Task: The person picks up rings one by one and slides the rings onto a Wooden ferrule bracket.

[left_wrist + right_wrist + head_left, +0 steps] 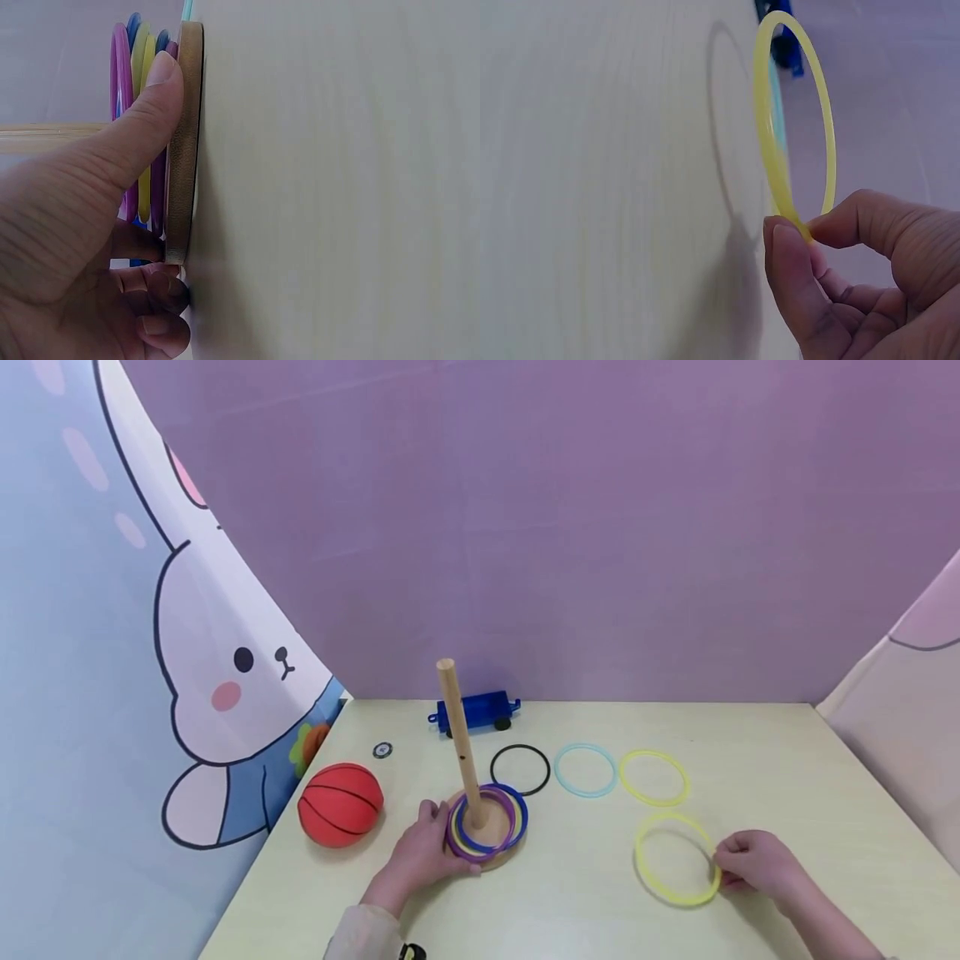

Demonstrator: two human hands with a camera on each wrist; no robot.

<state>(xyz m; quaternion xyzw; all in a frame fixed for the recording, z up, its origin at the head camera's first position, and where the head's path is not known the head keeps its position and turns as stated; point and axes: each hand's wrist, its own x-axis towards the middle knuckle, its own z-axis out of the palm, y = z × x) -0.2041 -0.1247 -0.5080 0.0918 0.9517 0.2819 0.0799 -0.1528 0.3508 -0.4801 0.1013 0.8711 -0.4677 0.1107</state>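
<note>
1. Nearest the camera, a pale sleeve is leading to the left hand, which is gripping the wooden base at its edge.
2. Right hand is pinching a yellow ring at its right side, holding it above the table.
3. From the right hand, the upright peg is standing well to the left, past the ring; the left hand is sitting nearer it.

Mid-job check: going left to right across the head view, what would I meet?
Red ball → left hand → wooden peg stand → black ring → light blue ring → held yellow ring → right hand.
</note>
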